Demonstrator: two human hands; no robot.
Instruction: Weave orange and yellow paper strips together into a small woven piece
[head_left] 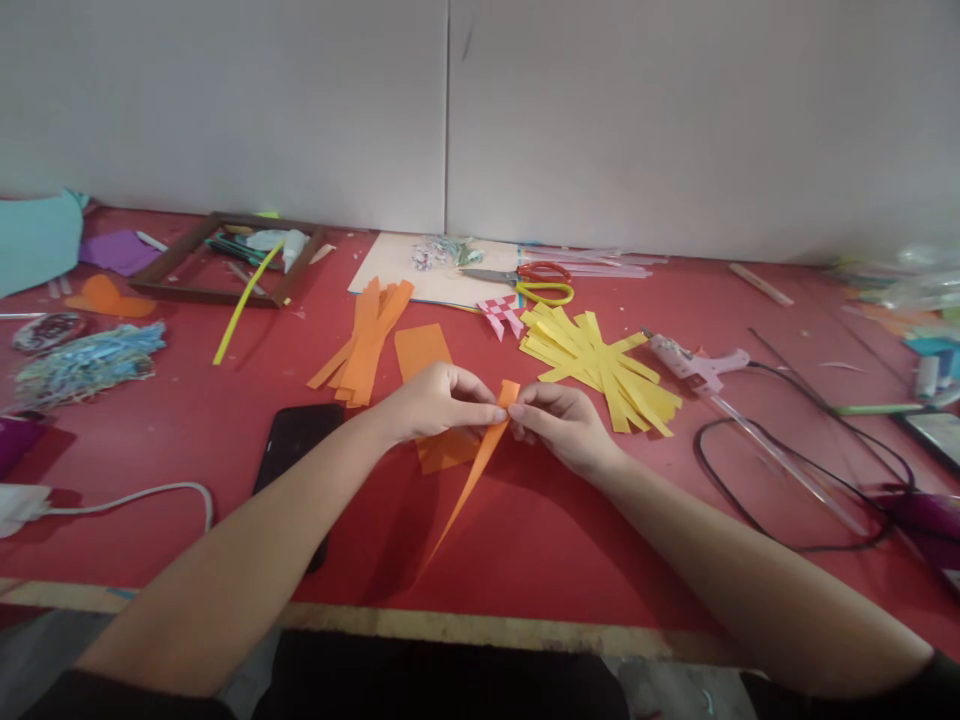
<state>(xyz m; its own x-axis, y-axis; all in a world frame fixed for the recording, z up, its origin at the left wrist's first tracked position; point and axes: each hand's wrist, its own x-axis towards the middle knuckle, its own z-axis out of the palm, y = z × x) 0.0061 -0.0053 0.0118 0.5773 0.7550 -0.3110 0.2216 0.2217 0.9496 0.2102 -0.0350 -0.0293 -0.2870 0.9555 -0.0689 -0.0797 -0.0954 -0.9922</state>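
Between my two hands is an orange paper strip (481, 462), its upper end short and its long tapering end hanging down toward the table's front. My left hand (442, 402) pinches it from the left with thumb and fingers. From the right, my right hand (559, 420) pinches the same strip near its top. Behind my left hand lies a wider piece of orange paper (424, 350), partly covered by that hand. A pile of orange strips (367, 340) sits to the left, and a pile of yellow strips (600, 365) to the right.
Scissors (540, 282) and a pink checkered woven piece (500, 315) lie at the back. A glue gun (697, 365) with its black cord (701, 470) is at right. At left are a black phone (300, 440), a brown frame (172, 290) and shredded blue material (90, 362).
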